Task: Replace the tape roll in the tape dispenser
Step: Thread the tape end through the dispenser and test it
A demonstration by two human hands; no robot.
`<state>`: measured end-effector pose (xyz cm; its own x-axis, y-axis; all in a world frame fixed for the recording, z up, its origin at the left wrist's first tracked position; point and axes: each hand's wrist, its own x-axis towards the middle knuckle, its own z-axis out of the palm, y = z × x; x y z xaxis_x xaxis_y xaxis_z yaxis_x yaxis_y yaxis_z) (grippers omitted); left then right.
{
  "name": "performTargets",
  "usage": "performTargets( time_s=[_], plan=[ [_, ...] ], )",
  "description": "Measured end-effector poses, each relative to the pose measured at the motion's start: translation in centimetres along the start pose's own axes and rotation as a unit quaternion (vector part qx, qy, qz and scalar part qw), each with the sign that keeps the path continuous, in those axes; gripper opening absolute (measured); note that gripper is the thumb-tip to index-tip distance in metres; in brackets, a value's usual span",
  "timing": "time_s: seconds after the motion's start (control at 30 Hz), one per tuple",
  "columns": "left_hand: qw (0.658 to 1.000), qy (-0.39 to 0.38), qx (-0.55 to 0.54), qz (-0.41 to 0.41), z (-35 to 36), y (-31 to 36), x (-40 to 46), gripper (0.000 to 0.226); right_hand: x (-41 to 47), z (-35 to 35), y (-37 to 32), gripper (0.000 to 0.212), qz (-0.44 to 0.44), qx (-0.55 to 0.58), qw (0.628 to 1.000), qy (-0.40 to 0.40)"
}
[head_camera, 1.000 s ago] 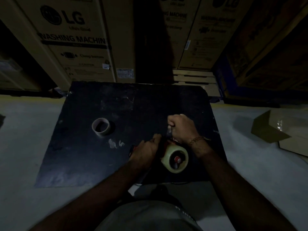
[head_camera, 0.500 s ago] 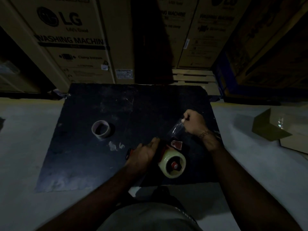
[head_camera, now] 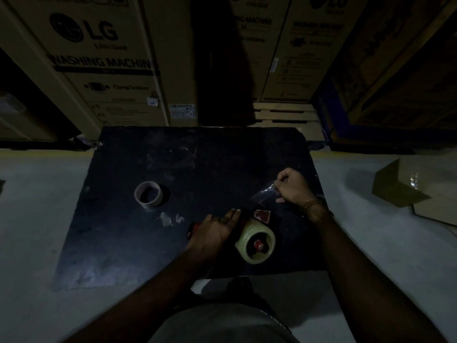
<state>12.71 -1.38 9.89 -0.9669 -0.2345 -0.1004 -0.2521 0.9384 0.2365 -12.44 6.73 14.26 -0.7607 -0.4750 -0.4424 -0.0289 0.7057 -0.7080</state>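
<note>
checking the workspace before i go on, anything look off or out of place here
Nothing looks damaged. The empty tape core lies loose on the dark mat, apart from the dispenser, and pale smudges mark the mat beside the left hand.

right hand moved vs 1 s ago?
Yes. The right hand has pulled the tape end away from the dispenser, up and right toward the dark mat's far right edge.
</note>
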Motion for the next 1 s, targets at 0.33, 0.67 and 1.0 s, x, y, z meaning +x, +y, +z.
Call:
performTargets(
  time_s=[0.33,0.67,1.0],
  plan=[
    [0.992,0.075,-0.089,-0.038,1.6,-1.7,-1.2,0.069,-1.3,-0.2,1.7,0.015,0.16,0.152,0.963,-0.156],
    [0.964,0.157,-0.191,-0.102,-1.0,-1.8,-0.6,0.07,-3.7,1.0,2.5,0.036,0.095,0.253,0.961,-0.06],
    [0.896,0.228,-0.357,-0.134,-3.2,-1.5,1.7,0.078,-7.2,3.7,4.0,0.041,0.086,0.467,0.878,-0.068]
  ],
)
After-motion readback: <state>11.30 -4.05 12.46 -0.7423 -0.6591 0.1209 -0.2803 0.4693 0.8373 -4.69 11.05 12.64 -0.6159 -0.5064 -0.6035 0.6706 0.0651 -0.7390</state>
